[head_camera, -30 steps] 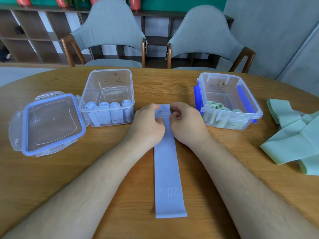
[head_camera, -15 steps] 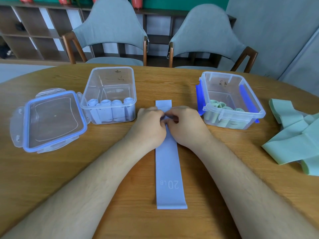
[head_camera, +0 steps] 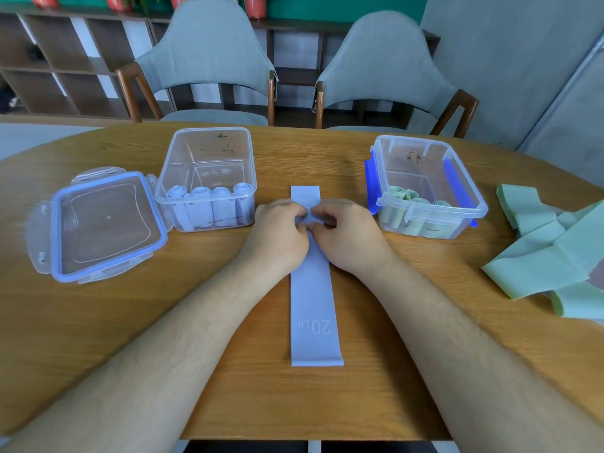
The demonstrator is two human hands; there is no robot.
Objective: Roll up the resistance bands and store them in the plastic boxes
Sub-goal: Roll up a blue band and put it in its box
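Blue resistance band [head_camera: 312, 308] lies flat on the wooden worktop [head_camera: 98, 338], with its long axis running straight away from the person toward the chairs and the "20 LB" print at the near end. Both hands are on its far part: the left hand [head_camera: 277, 237] and right hand [head_camera: 346, 237] meet knuckle to knuckle, and each grip is clamped on the band, fingers curled and pinching the material. A short flat tail shows beyond the fingers; how much is rolled under them, cannot tell. Left of the band is one clear box [head_camera: 206, 148], open, holding four blue rolls [head_camera: 209, 201] upright in a row along its near wall. Further left of the band, just beside that box, lies one clear lid [head_camera: 104, 223] with a blue seal. Right of the band is a second clear box [head_camera: 425, 161], open, holding green rolls [head_camera: 411, 199], at least three. Far right of the band sits a heap of loose green bands [head_camera: 549, 250], overlapping, count unclear. Two grey chairs [head_camera: 209, 70] stand beyond the band's far end.
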